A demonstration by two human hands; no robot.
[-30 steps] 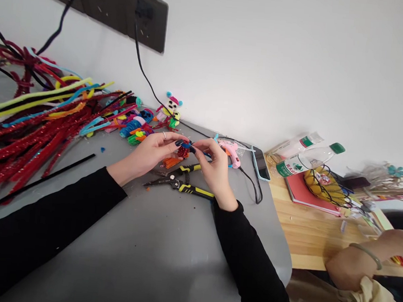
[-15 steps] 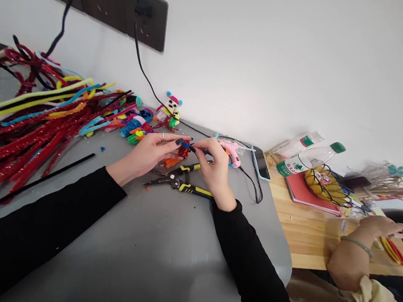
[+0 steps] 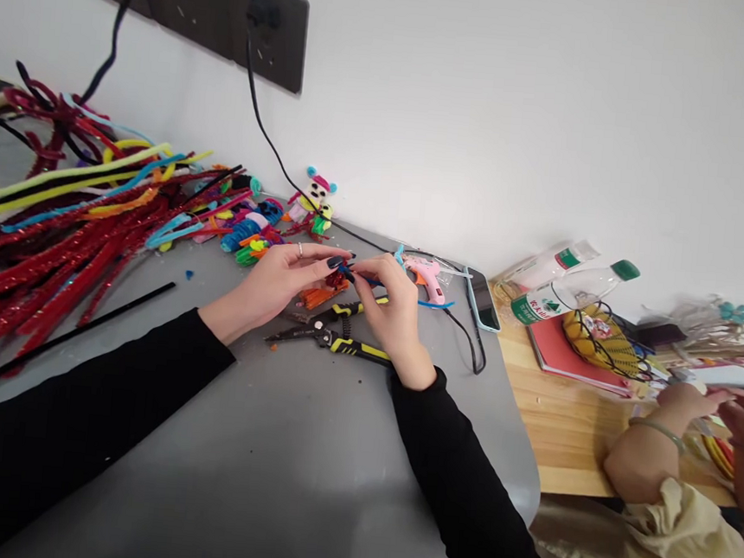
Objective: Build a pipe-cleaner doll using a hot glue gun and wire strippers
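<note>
Little has shifted in the person's own hands since the earlier frames, while the co-worker's hands point(image 3: 716, 409) at the far right have drawn closer together over the wooden tabletop point(image 3: 567, 435).

On the grey tabletop point(image 3: 278, 453), a heap of pipe cleaners point(image 3: 57, 225) lies at nine o'clock of the person's hands. A single black pipe cleaner point(image 3: 60, 339) lies apart at eight o'clock.

The left hand point(image 3: 273, 283) is closed in a pinch on the red glittery piece point(image 3: 338, 278), thumb below and fingers above. The right hand point(image 3: 391, 315) pinches the same piece from its three o'clock side. The piece is held between both sets of fingertips, just above the tabletop.

Yellow-handled pliers point(image 3: 333, 341) lie at six o'clock of the piece. A pink glue gun point(image 3: 429, 277) rests at three o'clock, with a phone point(image 3: 484, 302) just beyond it.
</note>
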